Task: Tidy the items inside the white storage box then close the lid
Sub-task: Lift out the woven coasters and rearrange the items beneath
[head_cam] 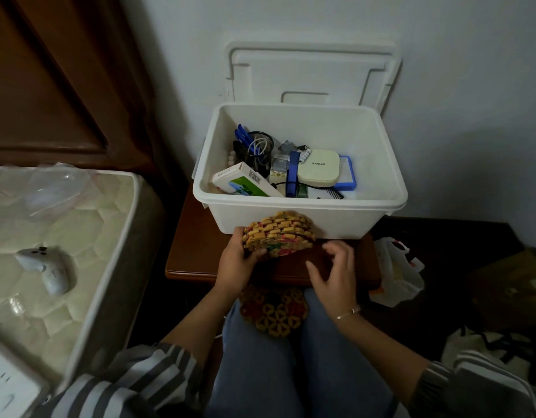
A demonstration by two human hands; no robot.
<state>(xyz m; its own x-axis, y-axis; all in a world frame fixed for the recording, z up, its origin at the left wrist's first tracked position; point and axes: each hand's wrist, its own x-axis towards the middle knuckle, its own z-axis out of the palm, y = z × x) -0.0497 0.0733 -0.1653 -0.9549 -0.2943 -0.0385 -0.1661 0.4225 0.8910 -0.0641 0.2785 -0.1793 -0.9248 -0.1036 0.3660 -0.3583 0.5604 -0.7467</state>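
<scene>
The white storage box stands open on a small brown table. Its lid leans upright against the wall behind it. Inside lie a white and green carton, a black mesh pen cup with blue pens, a cream square device and a black comb. My left hand grips a stack of yellow beaded mats in front of the box. My right hand hovers just right of the stack, fingers spread, holding nothing. Another beaded mat rests on my lap.
A mattress with a white game controller lies to the left. Plastic bags sit on the dark floor to the right. A wooden door is at the back left.
</scene>
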